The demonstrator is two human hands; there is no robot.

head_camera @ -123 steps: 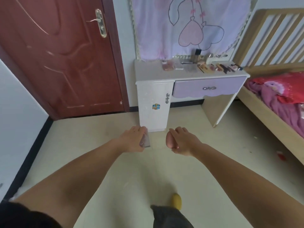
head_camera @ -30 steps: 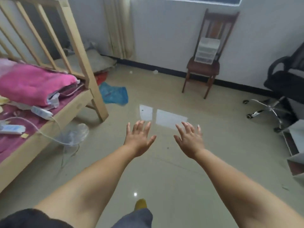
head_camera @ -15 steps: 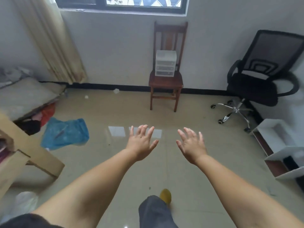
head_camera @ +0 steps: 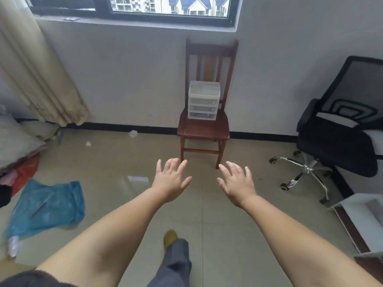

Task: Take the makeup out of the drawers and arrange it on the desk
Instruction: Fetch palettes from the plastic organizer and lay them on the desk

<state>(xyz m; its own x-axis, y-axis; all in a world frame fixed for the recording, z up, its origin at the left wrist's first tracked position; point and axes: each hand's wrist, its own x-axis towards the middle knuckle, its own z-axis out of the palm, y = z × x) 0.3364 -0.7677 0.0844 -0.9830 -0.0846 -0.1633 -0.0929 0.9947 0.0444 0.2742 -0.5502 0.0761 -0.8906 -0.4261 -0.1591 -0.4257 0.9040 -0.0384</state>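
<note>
Daylight entered from the window [head_camera: 132, 7] at top; room was evenly, softly lit. Pale glare patch lay on the glossy floor [head_camera: 137, 179]. Shadows were faint, diffuse. Wide-angle distortion bowed the curtain [head_camera: 39, 75] and frame edges. Blue bag [head_camera: 47, 206] at left showed motion blur; the centre was reasonably sharp.

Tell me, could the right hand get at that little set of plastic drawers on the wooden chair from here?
Probably not yet. The right hand is open and empty over bare floor, well short of the plastic drawers on the wooden chair. Nothing blocks the way; the person would likely need to step closer.
</note>
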